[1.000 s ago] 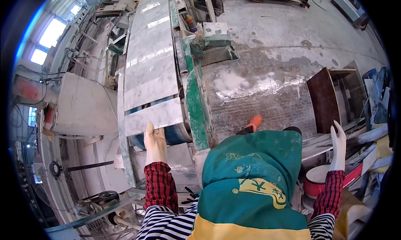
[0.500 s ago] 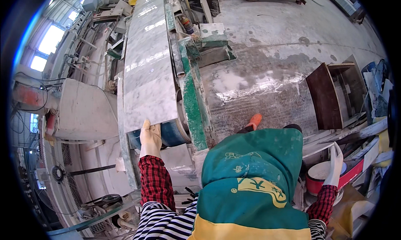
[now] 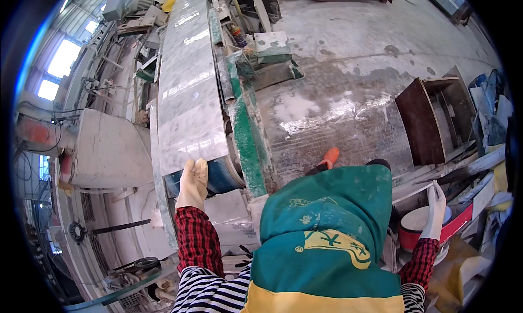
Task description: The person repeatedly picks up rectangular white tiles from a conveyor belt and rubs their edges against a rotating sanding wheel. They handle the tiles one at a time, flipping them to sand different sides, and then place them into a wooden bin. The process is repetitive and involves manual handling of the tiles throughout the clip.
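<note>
A long white marble slab (image 3: 190, 100) with grey veining lies on a conveyor at left of centre. My left hand (image 3: 193, 183), in a pale glove, is at the slab's near edge, its fingers bent against it. Below that edge shows a blue roller (image 3: 219, 175). My right hand (image 3: 435, 212), also gloved, is low at my right side, fingers stretched out and close together. It is beside a red tub (image 3: 409, 238) with a pale round top, and its fingertips meet a thin pale strip (image 3: 413, 194). Whether they touch the strip cannot be made out.
A green conveyor rail (image 3: 246, 133) runs along the slab's right side. A dark brown open box (image 3: 419, 125) stands on the wet floor (image 3: 343, 89) at right. Machinery and a pale housing (image 3: 111, 149) line the left. Scrap pieces (image 3: 493, 128) are piled at far right.
The whole view has shifted slightly left and up. My left hand has tilted and its fingers bend more at the slab's edge. My right hand stays beside the red tub.
</note>
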The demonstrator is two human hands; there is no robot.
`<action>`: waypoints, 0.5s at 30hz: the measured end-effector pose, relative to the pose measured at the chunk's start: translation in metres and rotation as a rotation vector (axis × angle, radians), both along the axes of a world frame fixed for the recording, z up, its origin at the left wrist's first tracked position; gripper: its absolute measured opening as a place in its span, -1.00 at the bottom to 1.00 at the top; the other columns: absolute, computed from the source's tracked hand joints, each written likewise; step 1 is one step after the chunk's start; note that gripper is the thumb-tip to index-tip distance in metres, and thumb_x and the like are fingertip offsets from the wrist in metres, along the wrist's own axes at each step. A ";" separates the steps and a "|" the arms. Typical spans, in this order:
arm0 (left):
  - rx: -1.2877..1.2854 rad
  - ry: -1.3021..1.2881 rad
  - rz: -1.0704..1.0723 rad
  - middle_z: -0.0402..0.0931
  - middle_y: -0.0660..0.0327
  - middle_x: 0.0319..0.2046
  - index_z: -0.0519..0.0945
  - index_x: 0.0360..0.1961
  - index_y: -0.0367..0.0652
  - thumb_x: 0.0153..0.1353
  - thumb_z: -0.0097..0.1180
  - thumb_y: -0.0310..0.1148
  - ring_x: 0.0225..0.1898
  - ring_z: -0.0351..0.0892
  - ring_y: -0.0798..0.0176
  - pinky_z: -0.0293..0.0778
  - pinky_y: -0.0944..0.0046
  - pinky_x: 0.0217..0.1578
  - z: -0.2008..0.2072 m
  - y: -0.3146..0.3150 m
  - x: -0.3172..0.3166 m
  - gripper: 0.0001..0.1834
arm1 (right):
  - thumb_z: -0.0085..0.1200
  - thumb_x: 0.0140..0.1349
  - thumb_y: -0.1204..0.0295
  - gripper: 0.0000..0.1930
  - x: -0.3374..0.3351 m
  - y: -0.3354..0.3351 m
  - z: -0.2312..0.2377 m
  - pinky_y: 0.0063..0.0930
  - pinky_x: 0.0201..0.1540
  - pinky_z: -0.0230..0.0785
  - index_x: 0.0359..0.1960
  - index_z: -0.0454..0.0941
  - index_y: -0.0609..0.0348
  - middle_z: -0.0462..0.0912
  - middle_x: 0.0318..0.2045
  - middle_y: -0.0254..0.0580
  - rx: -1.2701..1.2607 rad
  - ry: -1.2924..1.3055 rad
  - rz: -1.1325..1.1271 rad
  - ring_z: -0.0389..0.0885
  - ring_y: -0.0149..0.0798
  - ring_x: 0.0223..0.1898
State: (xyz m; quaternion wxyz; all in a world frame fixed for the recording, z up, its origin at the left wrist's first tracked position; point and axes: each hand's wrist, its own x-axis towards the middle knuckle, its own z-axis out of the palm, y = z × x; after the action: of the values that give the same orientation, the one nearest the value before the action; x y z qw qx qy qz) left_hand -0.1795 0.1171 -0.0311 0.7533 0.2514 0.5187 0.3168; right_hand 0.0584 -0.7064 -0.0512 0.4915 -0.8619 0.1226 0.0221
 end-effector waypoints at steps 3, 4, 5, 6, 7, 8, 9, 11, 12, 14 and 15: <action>-0.004 0.048 -0.009 0.71 0.05 -0.31 0.60 -0.16 -0.29 0.41 0.29 -0.21 -0.35 0.74 0.14 0.79 0.20 -0.20 0.028 -0.021 0.002 -0.70 | 0.04 0.55 0.35 -0.57 -0.001 -0.003 0.018 -0.45 0.38 0.26 0.33 0.50 0.37 0.61 0.26 -0.04 -0.056 -0.044 -0.042 0.52 -0.26 0.30; -0.007 0.068 -0.047 0.71 0.03 -0.28 0.61 -0.16 -0.30 0.41 0.29 -0.21 -0.34 0.74 0.13 0.78 0.19 -0.19 0.035 -0.026 -0.002 -0.69 | 0.03 0.55 0.36 -0.57 -0.002 -0.003 0.029 -0.45 0.38 0.27 0.33 0.50 0.36 0.61 0.26 -0.04 -0.101 -0.063 -0.052 0.52 -0.26 0.29; 0.071 0.195 -0.231 0.72 0.03 -0.30 0.60 -0.14 -0.32 0.42 0.27 -0.19 -0.37 0.73 0.14 0.75 0.21 -0.25 0.038 -0.022 -0.007 -0.66 | 0.04 0.55 0.36 -0.58 0.000 -0.015 0.032 -0.43 0.35 0.30 0.33 0.51 0.32 0.62 0.25 -0.03 -0.197 -0.110 -0.058 0.54 -0.23 0.28; 0.150 0.321 -0.417 0.72 0.04 -0.31 0.60 -0.12 -0.34 0.44 0.24 -0.16 -0.41 0.73 0.14 0.71 0.23 -0.32 0.043 -0.009 -0.018 -0.63 | 0.06 0.53 0.39 -0.61 0.000 -0.028 0.036 -0.40 0.33 0.34 0.30 0.55 0.29 0.65 0.21 -0.02 -0.372 -0.201 -0.054 0.57 -0.19 0.25; 0.147 0.506 -0.713 0.70 0.07 -0.42 0.63 -0.20 -0.38 0.50 0.14 -0.07 -0.52 0.68 0.17 0.58 0.27 -0.49 0.032 0.027 -0.035 -0.54 | 0.07 0.52 0.40 -0.63 0.003 -0.049 0.033 -0.38 0.32 0.36 0.27 0.56 0.29 0.65 0.20 -0.02 -0.473 -0.288 -0.064 0.58 -0.17 0.24; 0.376 0.711 -0.813 0.66 0.11 -0.54 0.67 -0.30 -0.42 0.53 0.03 -0.06 -0.63 0.61 0.20 0.50 0.26 -0.58 0.046 0.018 -0.022 -0.46 | 0.07 0.51 0.42 -0.64 -0.005 -0.074 0.031 -0.36 0.31 0.37 0.25 0.58 0.30 0.66 0.18 -0.01 -0.593 -0.372 -0.101 0.58 -0.16 0.23; 0.546 1.024 -1.040 0.66 0.10 -0.58 0.67 -0.34 -0.42 0.53 -0.01 -0.11 -0.66 0.59 0.24 0.50 0.25 -0.58 0.056 0.025 -0.021 -0.48 | 0.08 0.48 0.45 -0.67 -0.009 -0.082 0.038 -0.33 0.32 0.38 0.20 0.60 0.32 0.66 0.16 0.02 -0.683 -0.434 -0.139 0.60 -0.11 0.21; 0.696 1.094 -1.018 0.67 0.08 -0.59 0.64 -0.25 -0.35 0.52 -0.02 -0.10 -0.68 0.57 0.27 0.48 0.26 -0.59 0.097 -0.007 0.018 -0.54 | 0.09 0.46 0.40 -0.62 -0.028 -0.107 0.049 -0.24 0.36 0.34 0.24 0.57 0.26 0.63 0.19 0.07 -1.009 -0.443 -0.207 0.56 0.00 0.25; 0.738 0.908 -0.985 0.62 0.12 -0.62 0.63 -0.21 -0.33 0.53 -0.01 -0.08 -0.71 0.52 0.28 0.44 0.29 -0.62 0.093 -0.005 0.020 -0.54 | 0.10 0.44 0.39 -0.61 -0.033 -0.115 0.055 -0.22 0.36 0.33 0.24 0.56 0.24 0.62 0.20 0.07 -1.079 -0.414 -0.257 0.55 0.01 0.25; 0.805 0.587 -1.004 0.56 0.19 -0.60 0.57 0.12 -0.29 0.55 0.04 -0.14 -0.66 0.45 0.38 0.40 0.36 -0.59 0.113 -0.047 0.065 -0.59 | 0.12 0.41 0.35 -0.59 -0.045 -0.117 0.058 -0.18 0.37 0.32 0.24 0.55 0.22 0.61 0.21 0.07 -1.126 -0.333 -0.364 0.53 0.04 0.26; 0.911 0.433 -1.001 0.57 0.22 -0.55 0.53 0.28 -0.26 0.56 0.05 -0.22 -0.59 0.46 0.44 0.41 0.39 -0.53 0.118 -0.072 0.088 -0.58 | 0.13 0.40 0.34 -0.58 -0.051 -0.111 0.058 -0.16 0.37 0.31 0.24 0.55 0.21 0.60 0.21 0.07 -1.131 -0.299 -0.422 0.52 0.05 0.27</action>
State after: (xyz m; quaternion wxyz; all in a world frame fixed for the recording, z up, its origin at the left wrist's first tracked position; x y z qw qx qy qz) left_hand -0.0917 0.0446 0.0870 0.5085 0.8067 0.2949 0.0611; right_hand 0.0077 -0.8179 0.0068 -0.0356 -0.9397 0.2129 -0.2651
